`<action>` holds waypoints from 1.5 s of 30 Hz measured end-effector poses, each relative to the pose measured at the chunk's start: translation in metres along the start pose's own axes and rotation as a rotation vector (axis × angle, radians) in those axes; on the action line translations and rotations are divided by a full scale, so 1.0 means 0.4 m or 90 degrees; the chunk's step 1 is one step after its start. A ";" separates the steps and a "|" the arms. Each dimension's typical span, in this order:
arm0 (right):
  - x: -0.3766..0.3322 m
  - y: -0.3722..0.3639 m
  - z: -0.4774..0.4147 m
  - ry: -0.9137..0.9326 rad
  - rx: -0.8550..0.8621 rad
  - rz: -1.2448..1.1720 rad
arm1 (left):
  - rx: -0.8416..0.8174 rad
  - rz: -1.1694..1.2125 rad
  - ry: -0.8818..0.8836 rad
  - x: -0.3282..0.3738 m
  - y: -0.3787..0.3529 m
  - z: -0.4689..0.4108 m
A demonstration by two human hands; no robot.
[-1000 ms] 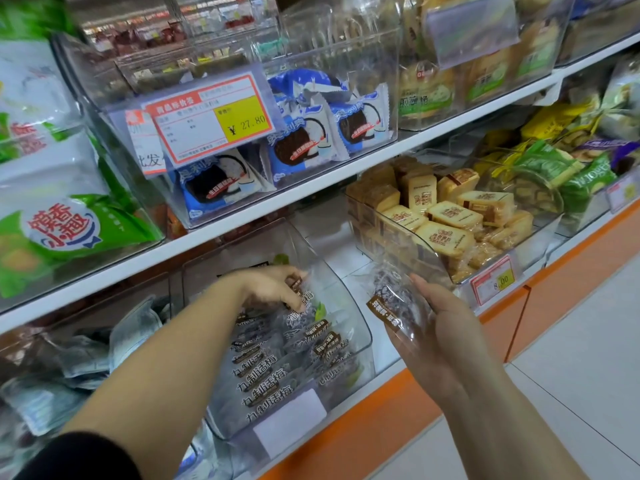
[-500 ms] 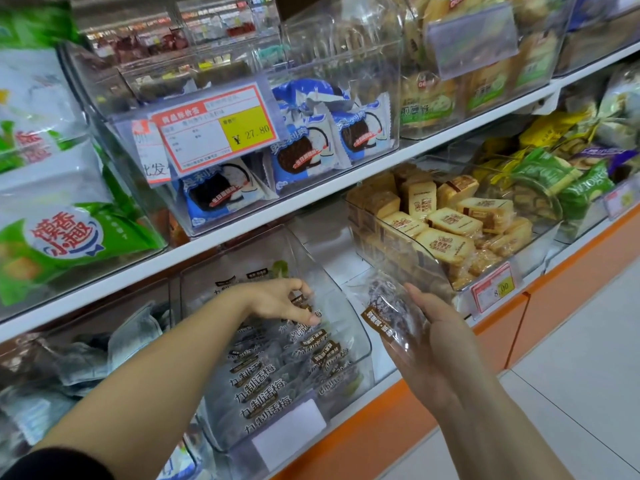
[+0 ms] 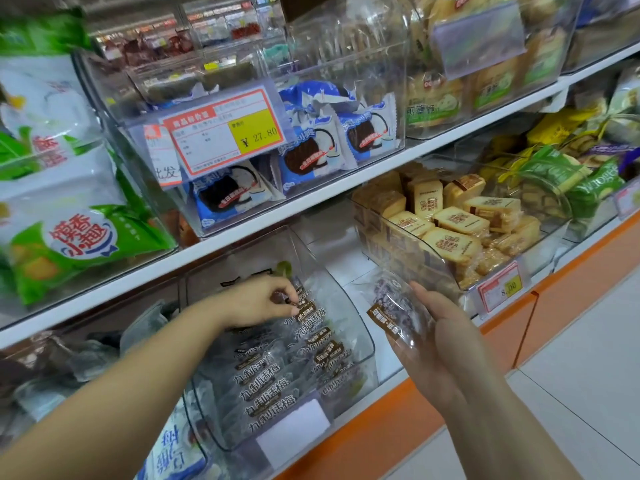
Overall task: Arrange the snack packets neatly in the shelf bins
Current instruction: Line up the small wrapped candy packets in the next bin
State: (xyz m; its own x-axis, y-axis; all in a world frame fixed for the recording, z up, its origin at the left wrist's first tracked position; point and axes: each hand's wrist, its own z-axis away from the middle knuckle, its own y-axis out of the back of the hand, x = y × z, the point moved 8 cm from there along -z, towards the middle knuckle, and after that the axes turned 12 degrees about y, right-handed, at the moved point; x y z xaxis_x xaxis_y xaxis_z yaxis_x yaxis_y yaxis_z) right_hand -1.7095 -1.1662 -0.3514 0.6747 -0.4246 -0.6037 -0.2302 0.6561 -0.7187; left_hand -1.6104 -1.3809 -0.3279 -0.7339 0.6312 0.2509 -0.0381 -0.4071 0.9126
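A clear plastic bin (image 3: 360,327) on the bottom shelf holds several transparent plum snack packets (image 3: 273,386) with brown labels, stacked in rows. My left hand (image 3: 263,301) reaches into the bin from the left and pinches the top edge of a packet at the back of the stack. To the right of the bin, my right hand (image 3: 446,337) holds a clear snack packet (image 3: 394,313) with a brown label in front of the shelf edge.
Next to it on the right stands a bin of yellow cake packets (image 3: 453,220) with a red price tag (image 3: 500,287). Above are blue cookie packs (image 3: 311,147) and a yellow price label (image 3: 225,133). Green bags (image 3: 69,237) sit left. The orange shelf base (image 3: 398,420) borders the floor.
My left hand has slid slightly right and down onto the back packets, fingers now pinching. My right hand with its packet has stayed almost in place.
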 end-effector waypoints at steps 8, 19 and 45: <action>0.012 -0.003 0.001 -0.003 -0.009 -0.003 | 0.171 -0.143 0.012 0.024 0.023 -0.014; 0.002 0.006 -0.004 -0.008 -0.002 0.010 | 0.092 -0.023 0.038 0.004 -0.018 -0.034; 0.005 -0.003 -0.004 0.002 -0.019 0.010 | -0.027 -0.069 -0.024 0.031 -0.112 -0.034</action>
State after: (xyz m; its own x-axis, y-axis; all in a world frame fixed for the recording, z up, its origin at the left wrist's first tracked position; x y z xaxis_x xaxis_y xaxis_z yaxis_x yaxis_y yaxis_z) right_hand -1.7090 -1.1688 -0.3522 0.6682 -0.4162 -0.6166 -0.2616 0.6445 -0.7185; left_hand -1.6268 -1.3638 -0.3702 -0.6984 0.6965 0.1646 -0.1448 -0.3628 0.9206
